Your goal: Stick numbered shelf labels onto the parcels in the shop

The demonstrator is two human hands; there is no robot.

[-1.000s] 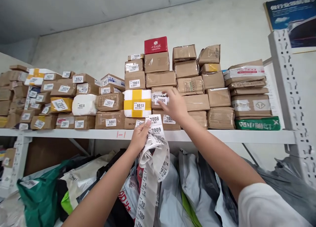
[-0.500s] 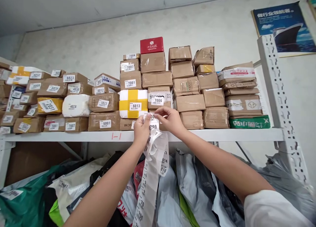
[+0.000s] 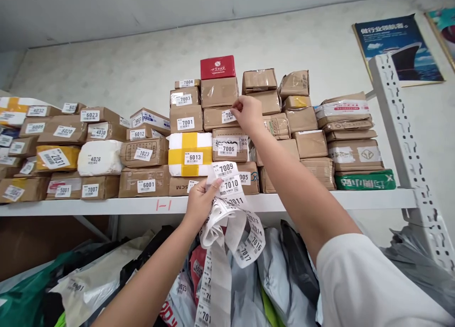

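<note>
My left hand pinches a long strip of white number labels, its top label reading 7009. The strip curls and hangs down below the shelf edge. Raised in front of the stacked parcels is my right hand, fingers pinched at the right end of a single label. That label lies against the front of a flat brown cardboard box, and my fingers cover its last digit. Below this box sits a brown box labelled 7006, beside a white parcel with yellow tape.
Labelled boxes fill the white shelf on the left; unlabelled brown boxes stand on the right. A red box tops the middle stack. Bagged parcels lie below. A perforated white upright bounds the right end.
My right hand has gone from the strip up to the flat box, carrying one label that now lies against its front. My left hand still holds the strip, slightly lower.
</note>
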